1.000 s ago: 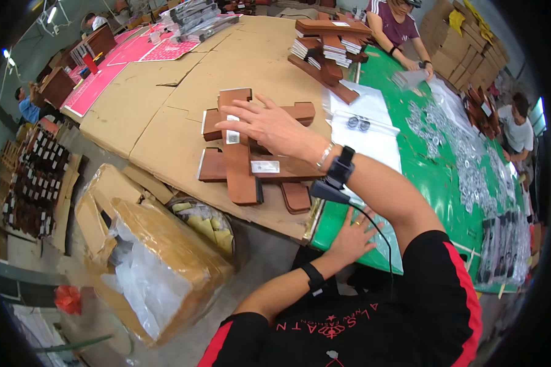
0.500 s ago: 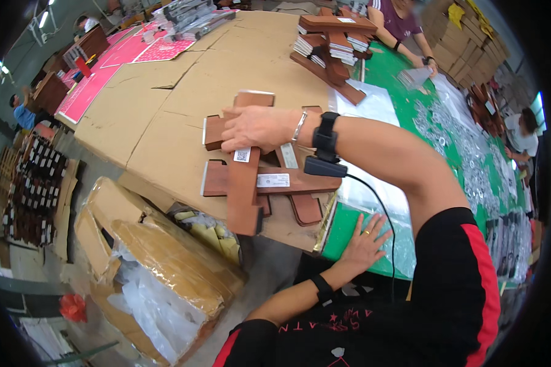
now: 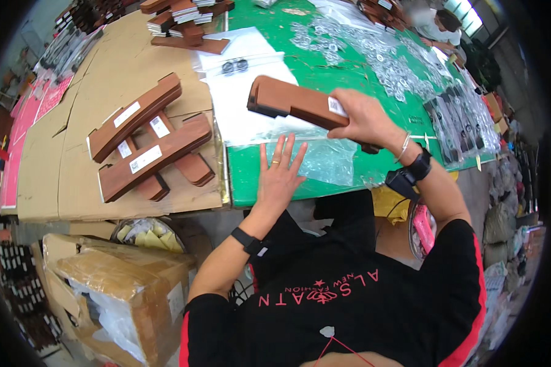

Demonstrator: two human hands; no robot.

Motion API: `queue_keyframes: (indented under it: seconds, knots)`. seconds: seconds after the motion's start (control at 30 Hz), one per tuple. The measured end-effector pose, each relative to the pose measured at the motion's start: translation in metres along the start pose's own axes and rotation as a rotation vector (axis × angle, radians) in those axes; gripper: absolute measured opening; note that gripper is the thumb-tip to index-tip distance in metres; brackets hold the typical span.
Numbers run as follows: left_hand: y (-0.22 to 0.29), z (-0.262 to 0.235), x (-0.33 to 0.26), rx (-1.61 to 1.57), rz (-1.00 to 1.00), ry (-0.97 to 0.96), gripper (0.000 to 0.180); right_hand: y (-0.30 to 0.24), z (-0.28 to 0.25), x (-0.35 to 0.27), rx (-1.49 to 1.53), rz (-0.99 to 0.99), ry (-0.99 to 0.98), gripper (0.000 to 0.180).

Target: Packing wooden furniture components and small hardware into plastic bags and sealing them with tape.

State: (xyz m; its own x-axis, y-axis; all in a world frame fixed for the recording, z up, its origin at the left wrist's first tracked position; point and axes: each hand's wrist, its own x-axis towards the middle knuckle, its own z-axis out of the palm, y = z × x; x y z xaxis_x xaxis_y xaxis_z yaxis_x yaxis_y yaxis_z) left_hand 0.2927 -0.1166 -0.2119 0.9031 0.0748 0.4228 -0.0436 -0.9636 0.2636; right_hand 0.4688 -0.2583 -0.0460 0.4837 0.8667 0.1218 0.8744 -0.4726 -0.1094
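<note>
My right hand is closed around one end of a reddish-brown wooden piece with a white sticker, held above the green table. It looks like a bundle of notched slats; its near end is hidden behind my hand. My left hand lies flat with spread fingers at the near edge, on or beside a clear plastic bag. To its left, several similar wooden pieces lie crossed over each other on the cardboard sheet. A pile of white plastic bags lies beyond my left hand.
Small clear packets with rings are strewn across the green table. Dark packed parts stand at its right edge. More wooden pieces are stacked at the back. An opened carton stands below left. Another person is at the far right.
My right hand has come from the crossed stack on the left over to the green table, now carrying a wooden piece. The view has swung right. My left hand remains flat on the table.
</note>
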Motion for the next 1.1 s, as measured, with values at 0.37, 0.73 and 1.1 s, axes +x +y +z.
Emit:
queue_keyframes:
  seconds: [0.37, 0.73, 1.1]
  knots:
    - [0.059, 0.009, -0.005, -0.197, 0.244, -0.138, 0.067, 0.041, 0.058, -0.02, -0.003, -0.239, 0.038, 0.059]
    - [0.07, 0.003, -0.016, -0.097, 0.219, -0.062, 0.039, 0.046, 0.101, -0.047, 0.121, -0.261, 0.068, 0.083]
    - [0.062, 0.001, 0.035, -0.302, 0.051, 0.217, 0.01, 0.089, 0.076, -0.041, 0.651, -0.1, 0.02, 0.074]
